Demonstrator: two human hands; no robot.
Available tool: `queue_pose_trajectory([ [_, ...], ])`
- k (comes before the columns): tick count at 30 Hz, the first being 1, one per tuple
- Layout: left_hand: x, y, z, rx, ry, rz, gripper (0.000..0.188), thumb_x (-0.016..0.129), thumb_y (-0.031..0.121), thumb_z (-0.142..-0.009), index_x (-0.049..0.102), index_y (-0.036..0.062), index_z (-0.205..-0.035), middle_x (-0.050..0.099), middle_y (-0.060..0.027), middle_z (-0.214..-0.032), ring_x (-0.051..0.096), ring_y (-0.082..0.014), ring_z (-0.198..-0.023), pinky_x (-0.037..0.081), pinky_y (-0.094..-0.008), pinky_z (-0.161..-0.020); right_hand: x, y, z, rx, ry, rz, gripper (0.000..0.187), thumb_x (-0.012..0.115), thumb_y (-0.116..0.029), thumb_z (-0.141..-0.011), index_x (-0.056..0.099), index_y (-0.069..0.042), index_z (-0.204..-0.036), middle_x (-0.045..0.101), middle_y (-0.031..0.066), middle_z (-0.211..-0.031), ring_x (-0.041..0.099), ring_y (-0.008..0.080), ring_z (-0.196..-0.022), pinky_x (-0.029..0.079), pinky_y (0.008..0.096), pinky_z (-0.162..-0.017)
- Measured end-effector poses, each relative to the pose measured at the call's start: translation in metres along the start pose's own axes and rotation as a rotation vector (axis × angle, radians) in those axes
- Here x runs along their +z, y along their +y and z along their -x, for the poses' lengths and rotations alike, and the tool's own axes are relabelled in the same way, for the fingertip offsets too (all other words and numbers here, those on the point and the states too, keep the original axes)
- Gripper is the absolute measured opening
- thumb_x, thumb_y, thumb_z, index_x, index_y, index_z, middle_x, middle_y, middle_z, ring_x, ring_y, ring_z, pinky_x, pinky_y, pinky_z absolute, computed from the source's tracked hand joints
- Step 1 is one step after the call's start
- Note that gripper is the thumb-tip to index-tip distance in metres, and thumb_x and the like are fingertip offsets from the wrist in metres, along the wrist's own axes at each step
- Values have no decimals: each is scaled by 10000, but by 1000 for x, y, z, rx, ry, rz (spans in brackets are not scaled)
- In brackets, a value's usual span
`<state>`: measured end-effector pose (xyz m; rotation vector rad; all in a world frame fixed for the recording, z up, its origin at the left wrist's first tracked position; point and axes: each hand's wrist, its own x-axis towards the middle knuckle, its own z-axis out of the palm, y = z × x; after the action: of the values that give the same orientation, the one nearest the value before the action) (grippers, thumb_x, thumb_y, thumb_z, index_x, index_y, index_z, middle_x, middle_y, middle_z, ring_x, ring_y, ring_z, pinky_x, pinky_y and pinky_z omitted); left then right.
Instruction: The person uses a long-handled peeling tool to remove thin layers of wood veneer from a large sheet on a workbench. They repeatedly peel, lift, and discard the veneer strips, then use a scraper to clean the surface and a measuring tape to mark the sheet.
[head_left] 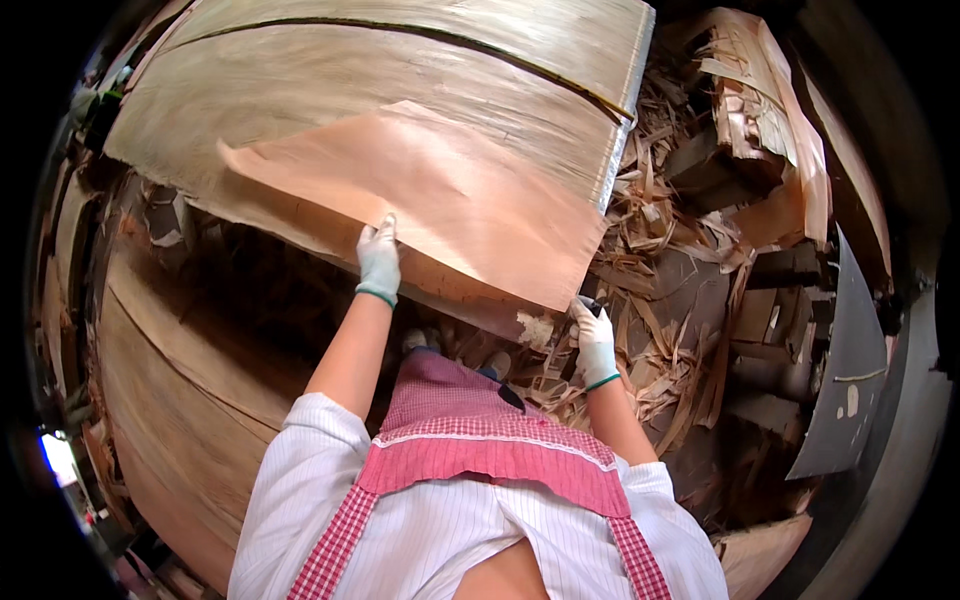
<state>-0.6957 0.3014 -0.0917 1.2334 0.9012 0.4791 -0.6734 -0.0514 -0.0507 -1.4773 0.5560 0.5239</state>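
A thin, reddish wood veneer sheet [430, 200] lies across a stack of paler veneer [300, 80], its far left corner lifted and curling. My left hand [379, 262], in a white glove with a green cuff, pinches the sheet's near edge, thumb on top. Gloved the same way, my right hand [596, 350] is closed at the sheet's near right corner. A small black object [592, 306] shows between its fingers; its kind is too hidden to tell. Whether this hand also grips the corner is unclear.
A dark strap [400, 30] runs over the pale stack. Torn veneer scraps [650, 340] litter the floor to the right, beside a scrap-covered pile [750, 110]. Another veneer stack [170, 400] stands at left. A grey panel [845, 370] leans at far right.
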Motion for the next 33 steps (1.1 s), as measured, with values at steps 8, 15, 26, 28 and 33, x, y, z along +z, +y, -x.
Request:
queue_pose_trajectory([
  [8,-31,24,-20,-277,-226,49,190,577,233,-938,542,66,-1022,558,-48,-962,576,-170,-837,530,-327,-678,26,-10,14,-96,86,-14,266,684,-224,-845,566,-100,-1047,515,-40,-716,472,61,-554,358,221,-475],
  [15,-99,22,-125,-286,85,254,178,629,174,-896,535,78,-1013,574,-55,-918,571,-187,-752,529,-301,-619,39,2,-1,-386,222,93,118,629,-125,-819,562,-94,-912,503,-47,-658,426,62,-506,344,232,-456],
  [26,-171,24,-90,-219,-80,195,115,608,141,-894,567,71,-976,564,-24,-890,566,-134,-781,513,-263,-652,44,31,32,-403,269,189,184,622,-105,-833,563,-4,-974,575,30,-812,506,117,-703,437,268,-664],
  [28,-176,16,-94,-275,-18,152,123,608,143,-891,569,71,-983,562,-27,-886,565,-137,-766,511,-266,-631,46,36,33,-394,271,218,168,621,-99,-839,563,-5,-966,572,27,-806,502,114,-685,433,261,-648],
  [33,-185,-1,-83,-296,-7,282,183,605,166,-894,577,66,-1045,588,-47,-936,574,-160,-768,489,-270,-572,51,44,35,-470,353,213,223,640,-108,-857,534,-7,-1025,583,34,-803,513,109,-654,442,262,-602],
])
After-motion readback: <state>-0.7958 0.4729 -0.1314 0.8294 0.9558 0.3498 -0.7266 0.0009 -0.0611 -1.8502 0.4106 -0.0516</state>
